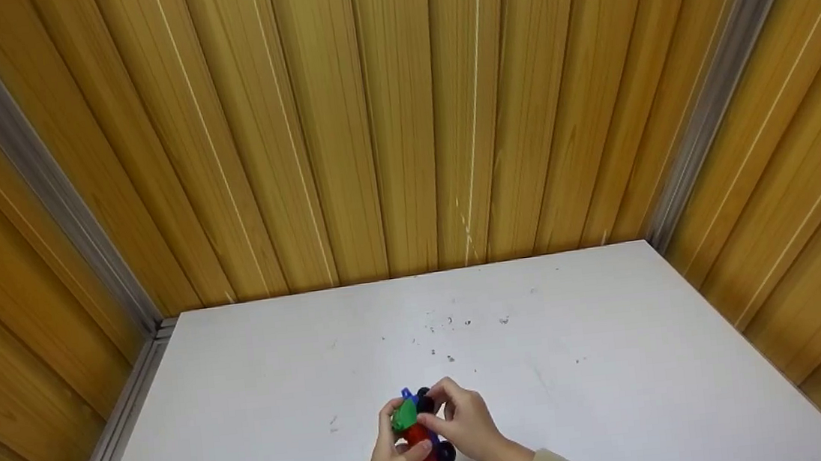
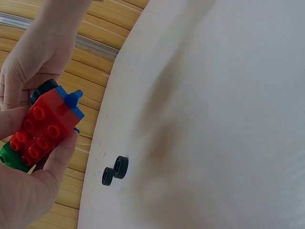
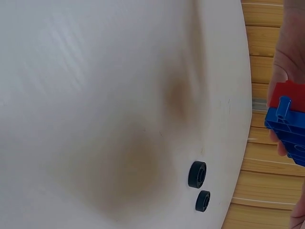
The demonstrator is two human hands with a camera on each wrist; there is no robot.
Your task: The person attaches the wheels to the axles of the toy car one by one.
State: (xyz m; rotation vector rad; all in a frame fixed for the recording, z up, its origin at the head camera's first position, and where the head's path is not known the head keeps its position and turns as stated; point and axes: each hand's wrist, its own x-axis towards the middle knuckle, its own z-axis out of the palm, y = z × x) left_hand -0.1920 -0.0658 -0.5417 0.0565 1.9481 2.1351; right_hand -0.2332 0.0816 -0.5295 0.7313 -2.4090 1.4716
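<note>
My left hand (image 1: 395, 458) grips a toy brick car (image 2: 50, 126) with a red studded body, a green piece (image 1: 404, 415) at its far end and a blue base (image 3: 290, 131). A black wheel (image 1: 445, 453) sits on the base at the end nearer me. At the far end, the thumb and forefinger of my right hand (image 1: 474, 424) pinch another black wheel (image 1: 425, 402) against the car's side. From the blue base sticks out a blue peg (image 2: 73, 98). The car is held up above the table.
Two loose black wheels lie on the white table (image 1: 282, 378), a larger wheel (image 3: 197, 174) beside a smaller wheel (image 3: 202, 201); the hands hide them in the head view. Wood-patterned panels (image 1: 399, 111) wall the table's back and sides.
</note>
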